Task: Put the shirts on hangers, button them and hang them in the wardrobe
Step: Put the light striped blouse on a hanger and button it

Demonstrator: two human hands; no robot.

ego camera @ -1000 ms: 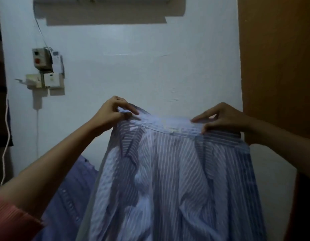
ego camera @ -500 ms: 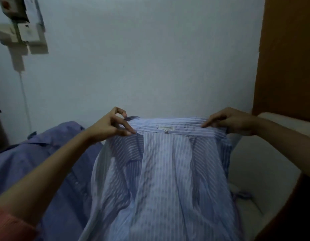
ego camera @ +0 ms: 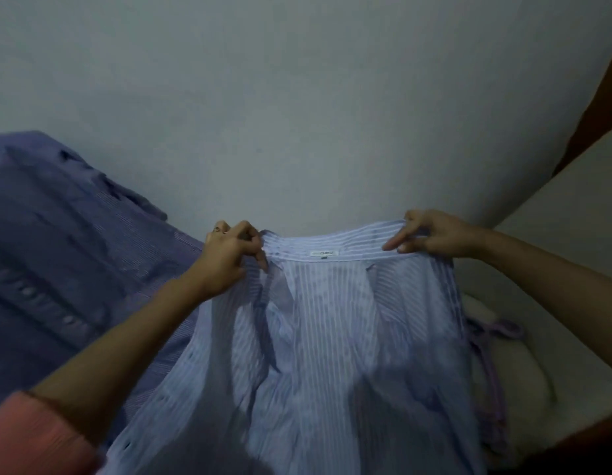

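White wall [ego camera: 297, 97], two shirts, two hands gripping one

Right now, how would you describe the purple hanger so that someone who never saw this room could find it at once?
Start from the pale striped shirt that the two hands hold up by its collar. Just past its right edge, on the white bedding, lies the purple hanger, partly hidden behind the shirt. It is thin and rigid-looking, unlike the darker blue shirt spread out on the left.
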